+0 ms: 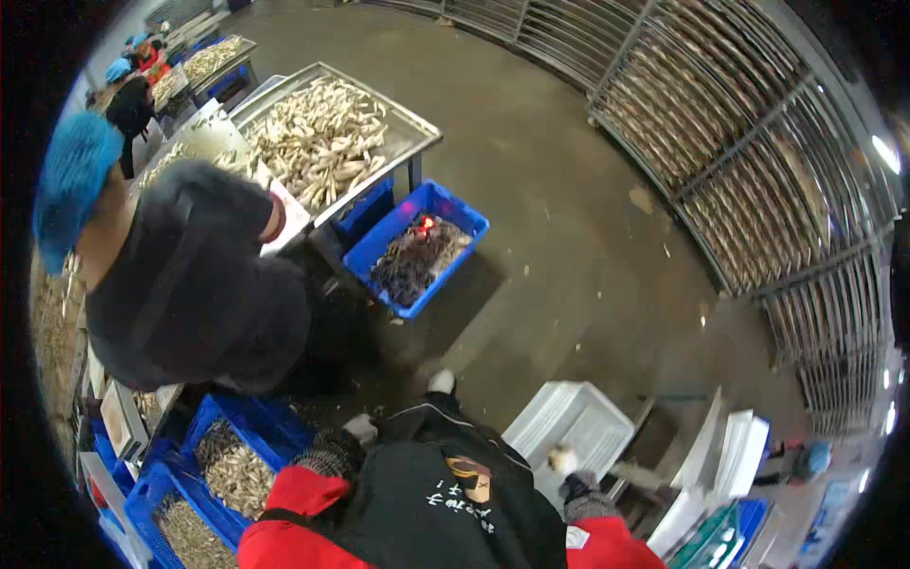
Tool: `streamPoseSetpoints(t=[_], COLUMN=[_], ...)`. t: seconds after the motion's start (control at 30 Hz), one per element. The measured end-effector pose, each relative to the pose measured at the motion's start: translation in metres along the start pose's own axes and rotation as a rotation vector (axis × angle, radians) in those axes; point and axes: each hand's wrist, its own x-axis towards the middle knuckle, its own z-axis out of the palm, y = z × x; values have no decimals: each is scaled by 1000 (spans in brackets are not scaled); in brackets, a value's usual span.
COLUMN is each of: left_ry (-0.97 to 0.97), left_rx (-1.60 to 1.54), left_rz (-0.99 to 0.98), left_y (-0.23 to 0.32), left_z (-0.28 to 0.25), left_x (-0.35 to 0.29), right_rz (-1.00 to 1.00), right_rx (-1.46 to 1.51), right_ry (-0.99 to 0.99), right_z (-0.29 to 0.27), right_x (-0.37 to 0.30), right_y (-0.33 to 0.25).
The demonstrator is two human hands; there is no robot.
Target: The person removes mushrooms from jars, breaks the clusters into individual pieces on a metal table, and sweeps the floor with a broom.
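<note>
My left hand (360,429), in a pale glove, hangs low beside my dark apron, to the right of a blue crate (202,423) of small pale fish. Its fingers are too small and blurred to make out. My right hand (563,461), also in a pale glove, is over the near part of a white rectangular tray (590,417). Whether it grips the tray or only hovers above it is unclear. The bottom of the tray looks bare. Grey knitted cuffs and red sleeves cover both my arms.
A person (199,275) in dark clothes and a blue hair cover works at a metal table (417,136) heaped with fish. A blue bin (464,248) of dark scraps stands on the wet floor. Tall racks (682,190) of fish trays line the right. White trays (744,455) stand near my right.
</note>
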Motion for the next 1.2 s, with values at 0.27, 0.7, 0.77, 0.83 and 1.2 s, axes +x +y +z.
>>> streamPoseSetpoints(t=[0.27, 0.7, 0.77, 0.83, 1.2], left_ry=[379, 407, 308, 350, 606], left_rx=[-421, -248, -302, -352, -534], left_rz=[334, -112, -73, -139, 78], left_y=[271, 445, 463, 488, 557], left_z=[-283, -364, -404, -430, -832], left_x=[140, 337, 361, 393, 551], right_rz=[191, 100, 95, 51, -344], right_rx=[54, 121, 189, 183, -347], right_ry=[-44, 378, 442, 464, -171], right_z=[-149, -763, -835, -878, -881], right_x=[192, 780, 852, 923, 1167], right_y=[-22, -46, -61, -90, -412])
